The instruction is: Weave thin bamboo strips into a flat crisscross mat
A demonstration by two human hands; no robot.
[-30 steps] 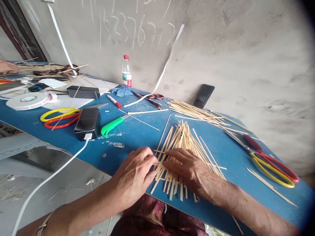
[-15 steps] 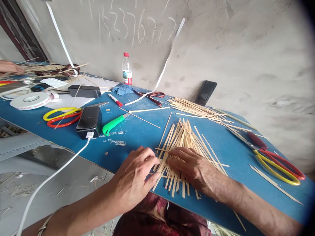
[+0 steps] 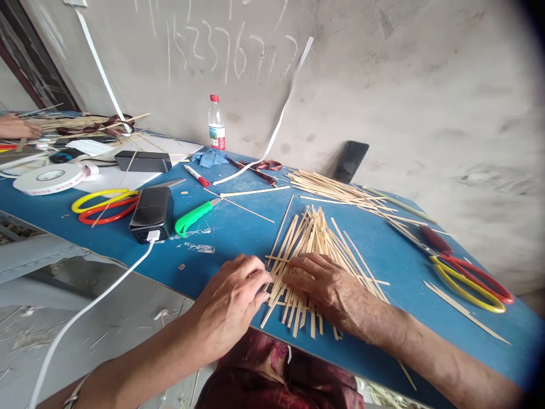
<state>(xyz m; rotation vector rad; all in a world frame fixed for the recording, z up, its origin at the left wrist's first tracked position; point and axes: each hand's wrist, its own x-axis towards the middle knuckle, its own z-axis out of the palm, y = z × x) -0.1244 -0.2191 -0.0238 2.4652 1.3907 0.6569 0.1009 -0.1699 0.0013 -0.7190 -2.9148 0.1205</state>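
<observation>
A fan-shaped bundle of thin bamboo strips (image 3: 317, 227) lies on the blue table in front of me, crossed by a few other strips. At its left edge my left hand (image 3: 238, 292) is closed, fingers bent and thumb below the index finger, on a strip; the tips are partly hidden. My right hand (image 3: 326, 281) lies palm down across the middle of the bundle, its fingers extended over the strips and covering part of them. Strip ends stick out below the right hand toward the table's front edge.
More strips (image 3: 332, 187) lie behind, near a phone (image 3: 349, 162) leaning on the wall. Scissors (image 3: 468, 278) are right. A green-handled knife (image 3: 196, 217), power bank (image 3: 152, 213), marker (image 3: 196, 176), bottle (image 3: 216, 128) and tape roll (image 3: 51, 177) stand left. Another person's hand (image 3: 17, 128) is far left.
The view has shifted slightly. Both hands keep nearly the same place on the bundle, with the left thumb a little closer to its index finger.
</observation>
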